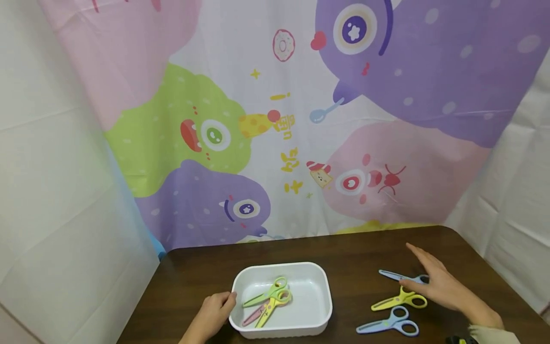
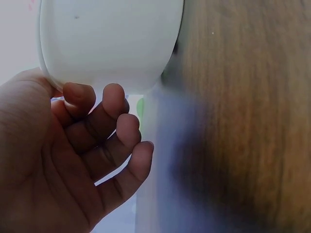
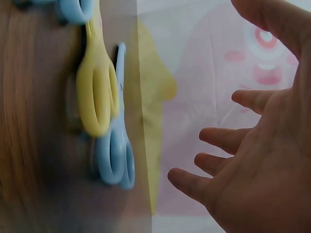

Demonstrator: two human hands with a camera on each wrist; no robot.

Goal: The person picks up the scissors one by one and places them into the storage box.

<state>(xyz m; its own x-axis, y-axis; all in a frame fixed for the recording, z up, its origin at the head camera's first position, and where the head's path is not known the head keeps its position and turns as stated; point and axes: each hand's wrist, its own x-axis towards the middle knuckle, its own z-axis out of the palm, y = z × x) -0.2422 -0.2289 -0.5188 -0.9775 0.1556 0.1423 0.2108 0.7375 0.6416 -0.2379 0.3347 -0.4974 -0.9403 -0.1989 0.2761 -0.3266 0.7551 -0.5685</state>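
A white plastic tray point(image 1: 307, 329) stands on the table, holding green scissors point(image 1: 256, 300), yellow scissors point(image 1: 268, 313) and pink scissors point(image 1: 254, 315) in a loose overlap. At its left side my left hand point(image 1: 211, 313) grips the rim between thumb and bent forefinger; in the left wrist view the other fingers curl beneath the tray's edge point(image 2: 109, 43). My right hand point(image 1: 442, 285) hovers with spread fingers over the handles of blue scissors point(image 1: 397, 276), holding nothing. Nearer the front lie yellow scissors point(image 1: 393, 302) and another blue pair point(image 1: 384, 326).
The dark wooden table point(image 1: 343, 253) ends at the back against a hanging cloth point(image 1: 296, 143) printed with cartoon monsters. White cloth walls point(image 1: 64, 191) close off both sides. A small black and yellow object point(image 1: 460, 340) shows beside the right sleeve point(image 1: 491, 334).
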